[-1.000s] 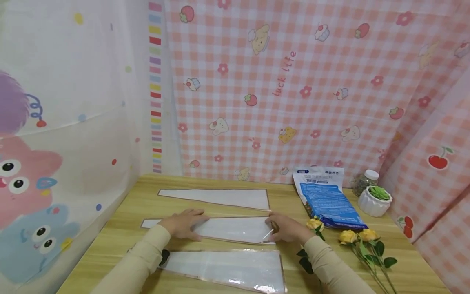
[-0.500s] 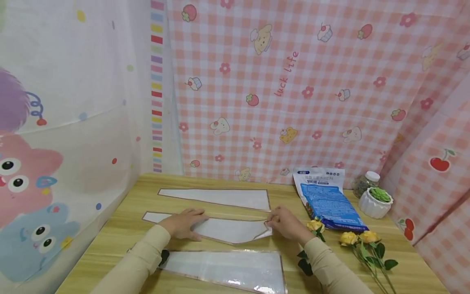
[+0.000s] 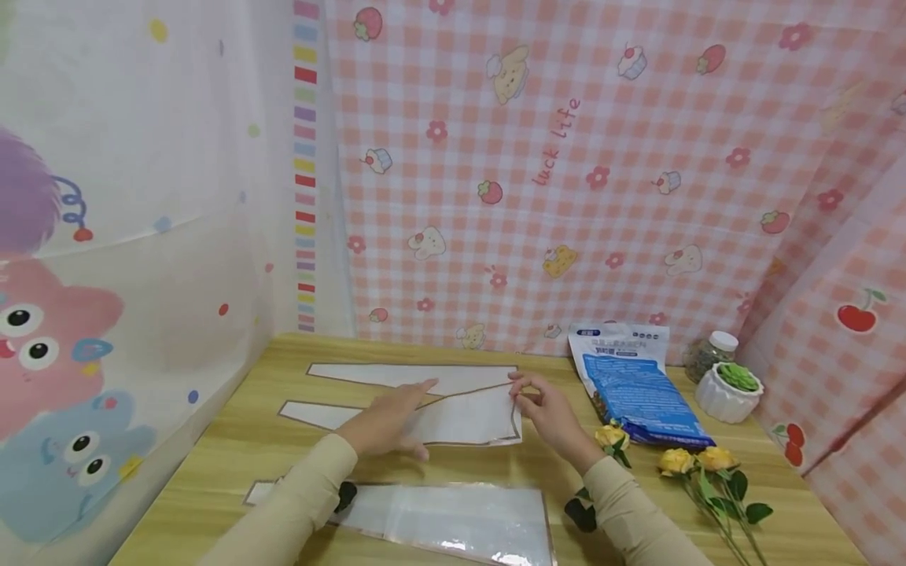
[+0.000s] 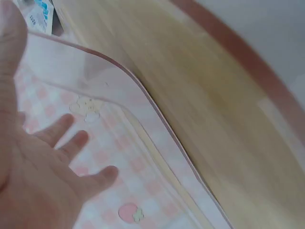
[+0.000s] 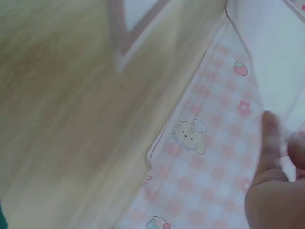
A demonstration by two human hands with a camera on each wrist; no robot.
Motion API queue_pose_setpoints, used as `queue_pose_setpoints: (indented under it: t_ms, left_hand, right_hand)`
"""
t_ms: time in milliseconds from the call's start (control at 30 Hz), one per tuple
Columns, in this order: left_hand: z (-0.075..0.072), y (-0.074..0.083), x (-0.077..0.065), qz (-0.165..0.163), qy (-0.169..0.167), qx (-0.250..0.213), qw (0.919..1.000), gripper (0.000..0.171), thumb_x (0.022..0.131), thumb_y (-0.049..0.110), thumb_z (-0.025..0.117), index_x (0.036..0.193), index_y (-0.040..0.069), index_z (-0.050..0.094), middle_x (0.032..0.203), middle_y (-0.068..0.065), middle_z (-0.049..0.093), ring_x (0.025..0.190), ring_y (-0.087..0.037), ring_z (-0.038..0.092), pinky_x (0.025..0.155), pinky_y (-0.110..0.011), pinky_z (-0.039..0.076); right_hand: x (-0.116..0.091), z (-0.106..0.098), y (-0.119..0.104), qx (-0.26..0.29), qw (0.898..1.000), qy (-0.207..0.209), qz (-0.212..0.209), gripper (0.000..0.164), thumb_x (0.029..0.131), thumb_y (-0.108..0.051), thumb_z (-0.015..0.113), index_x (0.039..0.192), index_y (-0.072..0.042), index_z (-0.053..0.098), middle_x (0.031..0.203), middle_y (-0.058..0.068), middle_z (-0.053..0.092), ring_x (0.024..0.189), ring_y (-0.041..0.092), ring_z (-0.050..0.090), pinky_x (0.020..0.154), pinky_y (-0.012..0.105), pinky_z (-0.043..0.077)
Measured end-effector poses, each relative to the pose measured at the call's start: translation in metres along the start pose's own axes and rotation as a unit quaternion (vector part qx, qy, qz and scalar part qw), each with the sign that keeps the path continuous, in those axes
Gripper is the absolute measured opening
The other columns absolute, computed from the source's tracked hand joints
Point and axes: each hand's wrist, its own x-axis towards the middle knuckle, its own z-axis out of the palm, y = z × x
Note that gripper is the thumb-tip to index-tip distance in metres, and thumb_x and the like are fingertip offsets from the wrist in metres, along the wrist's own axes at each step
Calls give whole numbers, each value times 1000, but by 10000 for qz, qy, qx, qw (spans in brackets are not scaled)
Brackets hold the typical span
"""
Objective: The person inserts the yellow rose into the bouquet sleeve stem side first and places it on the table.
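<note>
My right hand (image 3: pixel 552 409) pinches the far corner of the wide end of a tapered white flower sleeve (image 3: pixel 460 417) with a brown border. That end is lifted, and its upper edge overlaps the farther sleeve (image 3: pixel 467 376) in the head view. In the right wrist view, thumb and finger (image 5: pixel 270 143) are at the pale sheet (image 5: pixel 276 52). My left hand (image 3: pixel 389 420) lies over the sleeve's middle with fingers extended. The left wrist view shows those fingers (image 4: pixel 100 183) spread apart. Part of the sleeve is hidden under this hand.
A third sleeve (image 3: pixel 453 511) lies nearest me, partly behind my left forearm. To the right are a blue-and-white bag (image 3: pixel 637 393), yellow roses (image 3: pixel 675 462), a white succulent pot (image 3: pixel 725 397) and a lidded jar (image 3: pixel 704 354). Checkered cloth (image 3: pixel 453 196) hangs behind the wooden table (image 3: pixel 212 448).
The middle sleeve has shifted away from me, and its wide end has risen. My right hand has moved up with the corner, and my left hand has slid right along the sleeve.
</note>
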Motion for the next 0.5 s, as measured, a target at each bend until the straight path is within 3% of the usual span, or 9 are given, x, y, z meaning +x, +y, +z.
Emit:
queue_pose_setpoints:
  t_ms: [100,200,267,367,500]
  left_hand:
    - [4,6,11,95,84,-250,9996,134,64,50,92,163,14,10,159,-18,37,141,-35,42,113,-61,32]
    - [9,13,16,52,36,-347,9994,134,66,43,95,163,16,7,154,-19,45,128,-33,55,108,-56,40]
    - [11,16,17,-33,50,-314,9995,124,72,36,92,162,16,9,149,-18,50,118,-30,61,103,-51,46]
    - [11,17,17,-61,81,-385,9992,108,80,25,87,160,12,16,147,-17,51,120,-29,59,102,-48,48]
    - [10,16,16,6,29,-581,9983,94,85,21,82,157,7,23,143,-17,52,124,-29,56,105,-48,46]
  right_hand:
    - [1,2,-5,89,9997,152,-168,10,98,7,59,98,-1,65,142,16,57,98,29,70,80,27,56]
    - [0,5,-9,373,9988,278,-136,9,96,8,61,101,1,62,140,16,58,92,23,70,75,23,56]
    - [-1,8,-11,676,9972,322,-51,14,95,9,60,105,2,53,139,19,57,91,21,70,74,23,56]
    - [-2,11,-13,1028,9940,383,32,22,93,14,57,105,2,43,134,24,55,90,17,71,73,22,56]
    - [-4,11,-13,1123,9928,416,55,16,92,16,56,101,6,48,123,23,55,89,13,69,68,23,57]
